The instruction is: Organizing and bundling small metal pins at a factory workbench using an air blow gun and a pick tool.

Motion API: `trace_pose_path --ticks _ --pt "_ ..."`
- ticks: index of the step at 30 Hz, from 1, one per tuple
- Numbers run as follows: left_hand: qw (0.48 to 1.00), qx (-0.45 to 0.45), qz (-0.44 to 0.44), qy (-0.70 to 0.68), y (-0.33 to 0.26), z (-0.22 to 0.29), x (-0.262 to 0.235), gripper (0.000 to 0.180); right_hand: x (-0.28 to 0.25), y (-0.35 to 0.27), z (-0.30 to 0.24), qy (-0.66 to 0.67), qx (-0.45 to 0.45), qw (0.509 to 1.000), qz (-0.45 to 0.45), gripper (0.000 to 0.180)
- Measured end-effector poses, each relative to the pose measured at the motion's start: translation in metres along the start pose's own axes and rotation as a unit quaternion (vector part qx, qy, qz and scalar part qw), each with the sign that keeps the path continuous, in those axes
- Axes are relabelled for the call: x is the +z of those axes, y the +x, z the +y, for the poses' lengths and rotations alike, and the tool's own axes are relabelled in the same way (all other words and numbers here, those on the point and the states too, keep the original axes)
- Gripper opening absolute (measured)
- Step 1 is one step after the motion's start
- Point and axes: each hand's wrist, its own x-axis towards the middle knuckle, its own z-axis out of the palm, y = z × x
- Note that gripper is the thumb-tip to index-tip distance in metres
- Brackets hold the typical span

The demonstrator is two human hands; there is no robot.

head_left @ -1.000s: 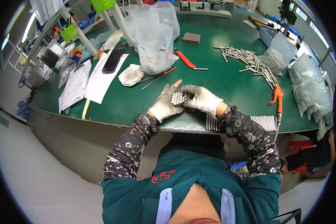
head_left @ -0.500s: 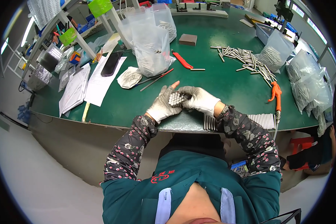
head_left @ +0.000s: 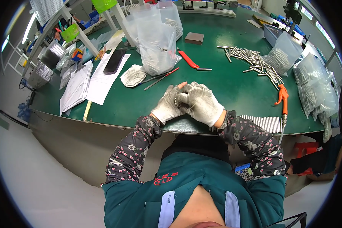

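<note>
Grey-white gloves point(head_left: 164, 113) meet above the green counter point(head_left: 231, 89), near its front edge. The right hand point(head_left: 202, 102) cups over the left hand point(head_left: 168, 102), its fingers curled inward — whatever lies between the palms is hidden, so I cannot tell if either hand pinches anything. Metal rods point(head_left: 265, 124) lie side by side along the edge, partly behind the right sleeve point(head_left: 250, 142); a loose heap of rods point(head_left: 256, 64) lies farther off — near an orange air gun point(head_left: 282, 98).
</note>
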Motion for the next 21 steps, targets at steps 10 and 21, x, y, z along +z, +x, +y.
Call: trace_pose_path --ticks 10,21 --pt "1.0 0.006 0.023 0.014 0.0 0.005 -0.001 0.085 -0.025 0.013 0.019 0.079 0.016 0.987 0.139 0.013" --pt "1.0 -0.018 -0.014 0.013 -0.004 0.018 -0.003 0.084 0.013 -0.005 0.111 0.394 0.534 0.732 0.155 0.022"
